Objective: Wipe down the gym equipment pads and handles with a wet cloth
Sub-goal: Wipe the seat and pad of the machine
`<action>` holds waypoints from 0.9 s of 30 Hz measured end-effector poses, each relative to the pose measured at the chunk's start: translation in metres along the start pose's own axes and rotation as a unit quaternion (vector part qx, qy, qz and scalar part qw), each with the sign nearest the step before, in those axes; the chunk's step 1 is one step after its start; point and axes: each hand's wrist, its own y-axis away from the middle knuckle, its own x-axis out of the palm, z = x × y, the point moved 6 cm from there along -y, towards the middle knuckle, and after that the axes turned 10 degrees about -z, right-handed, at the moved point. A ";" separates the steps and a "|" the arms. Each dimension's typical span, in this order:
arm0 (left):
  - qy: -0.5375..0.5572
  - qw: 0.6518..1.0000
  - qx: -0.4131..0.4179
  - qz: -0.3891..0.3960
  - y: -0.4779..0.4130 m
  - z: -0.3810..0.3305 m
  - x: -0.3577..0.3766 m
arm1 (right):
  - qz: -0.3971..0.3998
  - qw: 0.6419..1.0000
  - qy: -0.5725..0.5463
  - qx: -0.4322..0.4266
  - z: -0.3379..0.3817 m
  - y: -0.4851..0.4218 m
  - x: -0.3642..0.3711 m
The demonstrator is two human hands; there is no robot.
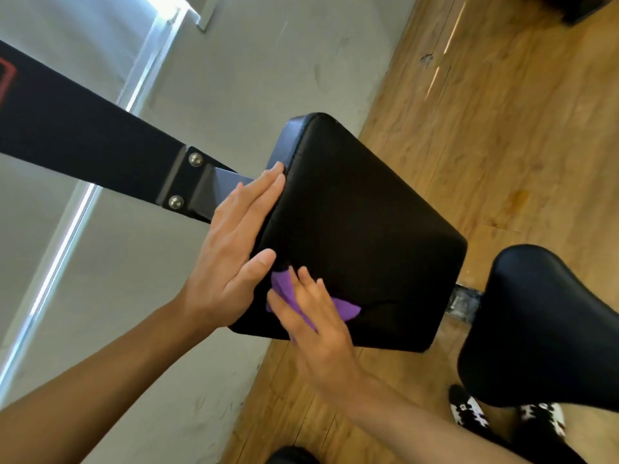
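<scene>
On rounded black pad [361, 236], right hand [318, 333] flat on purple cloth [346, 309], left hand [231, 249] flat against edge.

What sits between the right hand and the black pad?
A purple cloth, pressed by the right hand with flat fingers against the black pad near its lower left corner; the head view shows it.

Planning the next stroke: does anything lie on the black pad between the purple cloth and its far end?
Nothing visible. The black cushioned pad is bare beyond the purple cloth; the left hand only touches its side edge.
</scene>
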 end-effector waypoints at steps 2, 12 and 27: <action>0.006 1.000 -0.003 0.000 0.000 -0.001 0.000 | -0.044 0.998 -0.014 0.043 -0.013 -0.036 -0.007; -0.011 0.999 -0.031 0.022 0.000 -0.001 0.004 | -0.070 0.991 0.002 0.112 -0.016 -0.023 -0.005; -0.056 0.996 -0.055 0.040 0.001 0.000 0.008 | -0.273 0.798 0.078 0.531 -0.218 -0.018 -0.086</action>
